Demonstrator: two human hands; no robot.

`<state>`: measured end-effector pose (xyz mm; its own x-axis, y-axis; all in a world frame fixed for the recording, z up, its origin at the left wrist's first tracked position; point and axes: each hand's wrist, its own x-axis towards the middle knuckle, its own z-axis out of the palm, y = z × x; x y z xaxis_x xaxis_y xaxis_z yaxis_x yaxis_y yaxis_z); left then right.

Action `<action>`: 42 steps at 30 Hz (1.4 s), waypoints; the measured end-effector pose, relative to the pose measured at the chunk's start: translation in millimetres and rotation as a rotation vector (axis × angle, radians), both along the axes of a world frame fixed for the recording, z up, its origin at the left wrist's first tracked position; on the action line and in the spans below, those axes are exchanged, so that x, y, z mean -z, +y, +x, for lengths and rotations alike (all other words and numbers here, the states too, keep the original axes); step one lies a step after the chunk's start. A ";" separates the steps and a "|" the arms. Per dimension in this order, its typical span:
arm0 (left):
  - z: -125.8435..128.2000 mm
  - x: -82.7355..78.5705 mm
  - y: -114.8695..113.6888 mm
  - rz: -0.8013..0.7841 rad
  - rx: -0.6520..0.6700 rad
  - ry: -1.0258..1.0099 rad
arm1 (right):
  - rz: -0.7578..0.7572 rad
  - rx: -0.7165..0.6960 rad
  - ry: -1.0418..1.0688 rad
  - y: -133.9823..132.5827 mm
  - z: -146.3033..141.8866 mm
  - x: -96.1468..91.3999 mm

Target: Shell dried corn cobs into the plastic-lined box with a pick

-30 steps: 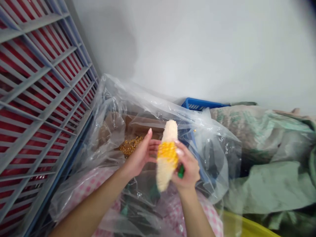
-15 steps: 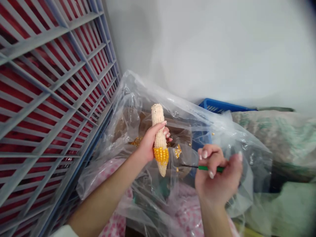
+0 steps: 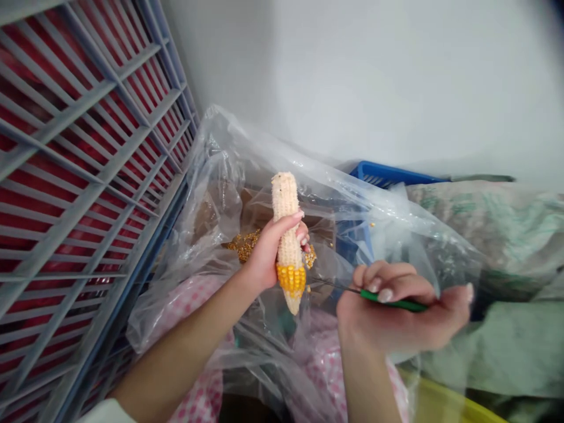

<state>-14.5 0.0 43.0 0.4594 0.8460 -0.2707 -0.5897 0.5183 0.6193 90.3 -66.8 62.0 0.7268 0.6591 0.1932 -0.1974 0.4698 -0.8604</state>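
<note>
Pale bare cob is filling my left hand: I am clenching this corn cob (image 3: 286,235) in my left hand (image 3: 268,252), with my fingers wrapped around its kernel-free middle and the cob standing nearly upright, tilted only slightly. My grip sits just above the band of yellow kernels (image 3: 291,280) near the lower end, probably so that my fingers are not covering them. My right hand (image 3: 396,317) is curled firmly around a green-handled pick (image 3: 392,302), with the handle lying across my fingers. I am pointing its thin metal shaft (image 3: 335,285) toward the cob, and its tip is reaching just beside the kernels, though I cannot tell whether it is touching them.

Both hands are working inside the mouth of a clear plastic bag (image 3: 220,153), which is rising around the cob and looks to be catching whatever falls. Behind my left hand, a heap of loose corn kernels (image 3: 242,245) is lying against brown cardboard (image 3: 317,220), and a few more kernels are showing just beside the cob. A pink gingham cloth (image 3: 198,305) is bunching below the bag.

On my left, a grey slatted rack (image 3: 74,194) with red behind it is standing against the white wall (image 3: 374,76). Ahead, a blue plastic crate (image 3: 388,174) is poking up beyond the bag, while a green woven sack (image 3: 506,235) is slumping to my right above a yellow tub (image 3: 449,405).
</note>
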 end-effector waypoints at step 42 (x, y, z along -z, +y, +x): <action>-26.4 20.9 33.7 0.018 -0.289 0.410 | -0.825 -0.783 -0.897 0.2 12.2 21.4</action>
<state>-40.9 33.7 22.1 0.0647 0.9290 -0.3643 -0.4140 0.3571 0.8373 102.5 -66.6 40.6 -0.0244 0.9698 -0.2427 0.5745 -0.1851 -0.7973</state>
